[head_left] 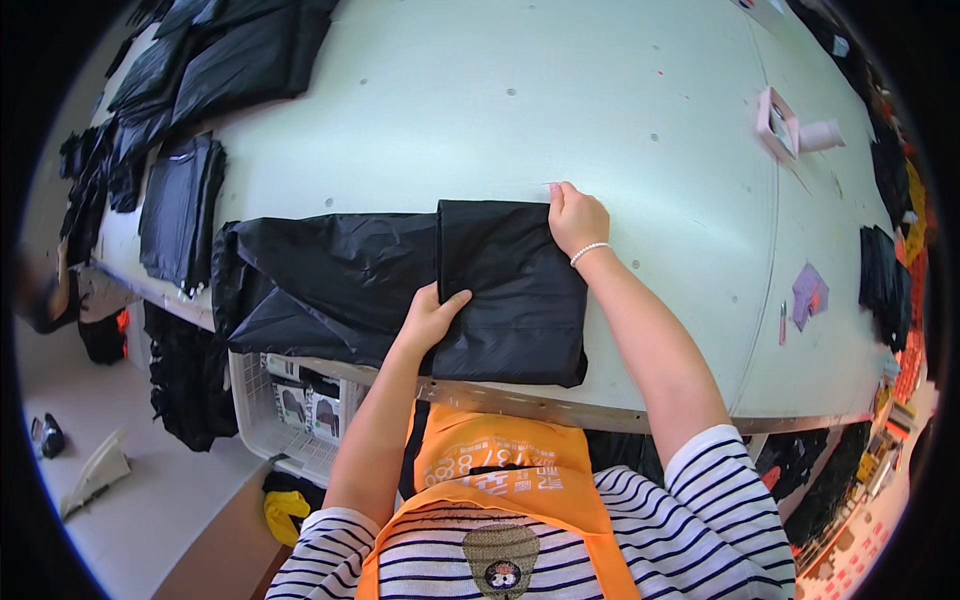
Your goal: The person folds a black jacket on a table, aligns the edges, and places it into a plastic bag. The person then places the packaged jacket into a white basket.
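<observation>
While the left hand [432, 318] lies half-curled at the cloth's inner fold, thumb on top and other fingers mostly hidden, the right hand [578, 220] is curled nearly closed at the far right corner; whether either hand pinches the fabric I cannot tell. Between them the cloth [515, 335], black and faintly glossy, lies along the tabletop's near edge, its right part doubled into a thick, squarish block, its left part looser and creased; it looks light, limp and rather slippery, not fragile, so the layers would likely slide unless held together at the fold and the outer corner.

A bracelet [590, 253] of pale beads rings the right wrist; the tabletop [600, 120] is smooth, pale green, dotted with small round marks; to the left sits a flat black stack [178, 212], beyond it a shinier, rumpled heap [245, 62]; below, a white lattice basket [243, 400] holds printed packets [325, 414]; far right stands a pink tray [768, 122], hard and shallow, and nearer, an angular purple scrap [803, 290].
</observation>
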{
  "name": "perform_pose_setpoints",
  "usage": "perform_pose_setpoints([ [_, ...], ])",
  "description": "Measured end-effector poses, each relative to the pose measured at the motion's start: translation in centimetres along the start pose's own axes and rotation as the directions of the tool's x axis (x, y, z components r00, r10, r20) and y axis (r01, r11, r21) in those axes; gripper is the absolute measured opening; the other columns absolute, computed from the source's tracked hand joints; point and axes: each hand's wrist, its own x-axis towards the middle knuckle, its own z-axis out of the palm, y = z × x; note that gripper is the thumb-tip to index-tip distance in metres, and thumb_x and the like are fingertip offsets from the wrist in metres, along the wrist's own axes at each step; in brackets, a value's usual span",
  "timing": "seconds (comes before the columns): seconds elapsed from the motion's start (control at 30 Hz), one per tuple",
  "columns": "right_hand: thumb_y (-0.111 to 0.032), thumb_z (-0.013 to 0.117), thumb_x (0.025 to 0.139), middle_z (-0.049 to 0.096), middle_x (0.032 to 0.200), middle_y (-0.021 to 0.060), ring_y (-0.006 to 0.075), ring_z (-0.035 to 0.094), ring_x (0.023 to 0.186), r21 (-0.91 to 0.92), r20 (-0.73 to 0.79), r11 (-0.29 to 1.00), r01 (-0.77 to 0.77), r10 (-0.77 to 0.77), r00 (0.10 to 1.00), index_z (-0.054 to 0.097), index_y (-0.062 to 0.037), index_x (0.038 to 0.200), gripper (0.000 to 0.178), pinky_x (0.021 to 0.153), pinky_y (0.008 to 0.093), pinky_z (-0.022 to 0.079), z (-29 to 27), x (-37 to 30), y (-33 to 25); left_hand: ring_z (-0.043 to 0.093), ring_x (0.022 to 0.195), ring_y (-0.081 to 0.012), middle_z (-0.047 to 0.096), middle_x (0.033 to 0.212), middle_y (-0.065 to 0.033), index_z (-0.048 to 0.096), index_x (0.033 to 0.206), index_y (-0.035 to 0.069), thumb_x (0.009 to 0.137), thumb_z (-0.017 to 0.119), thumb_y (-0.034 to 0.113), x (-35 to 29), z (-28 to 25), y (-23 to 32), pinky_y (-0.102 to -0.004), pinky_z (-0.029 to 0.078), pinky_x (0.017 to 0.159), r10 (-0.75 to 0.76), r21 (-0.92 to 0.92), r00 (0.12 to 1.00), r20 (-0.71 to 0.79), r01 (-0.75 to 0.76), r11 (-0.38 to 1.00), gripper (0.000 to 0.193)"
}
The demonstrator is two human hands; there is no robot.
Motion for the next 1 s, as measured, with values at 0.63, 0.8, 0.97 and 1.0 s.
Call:
perform_pose_setpoints([
  [0.63,-0.052,0.06,0.082,0.017,0.152,0.0202,0.0422,0.013,0.14,-0.085,0.138,0.913,0.4,-0.387,0.912,0.039,-0.0257,0.142,0.069,0.11,0.0556,0.014,-1.0,-13.4,-5.7,0.023,0.139,-0.0327,0.033,0.149,-0.0061,0.044,0.138,0.019,0.059,0.077,0.053,-2.6,-3.0,7.0,-0.0534,0.015,0.111,0.51,0.904,0.819,0.263,-0.393,0.166,0.092],
  [0.8,-0.052,0.06,0.081,0.019,0.152,0.0198,0.0417,0.014,0.14,-0.093,0.167,0.912,0.401,-0.382,0.909,0.043,-0.0236,0.14,0.068,0.111,0.0555,0.013,-0.9,-13.4,-6.7,0.018,0.141,-0.0337,0.025,0.153,-0.0036,0.039,0.142,0.024,0.057,0.067,0.072,0.7,-6.4,3.3,-0.0593,0.01,0.11,0.392,0.864,0.835,0.386,-0.477,0.163,0.101],
  [0.97,-0.048,0.062,0.081,0.036,0.142,0.0207,0.0413,0.028,0.132,-0.083,0.137,0.914,0.397,-0.384,0.913,0.054,-0.0134,0.128,0.059,0.108,0.0565,0.018,-1.7,-12.2,-9.0,0.02,0.14,-0.0341,0.026,0.152,-0.0034,0.04,0.141,0.024,0.055,0.067,0.072,1.3,-7.2,2.5,-0.0607,0.014,0.109,0.443,0.829,0.808,0.389,-0.517,0.216,0.102],
  [1.0,-0.041,0.065,0.079,0.047,0.129,0.0189,0.0386,0.04,0.122,0.026,0.142,0.905,0.425,-0.424,0.894,0.061,-0.0058,0.113,0.049,0.104,0.0563,0.023,-1.9,-10.3,-9.7,0.022,0.139,-0.0341,0.026,0.152,-0.0035,0.039,0.141,0.024,0.056,0.066,0.072,1.2,-7.3,2.5,-0.0607,0.015,0.108,0.446,0.822,0.806,0.389,-0.523,0.227,0.102],
])
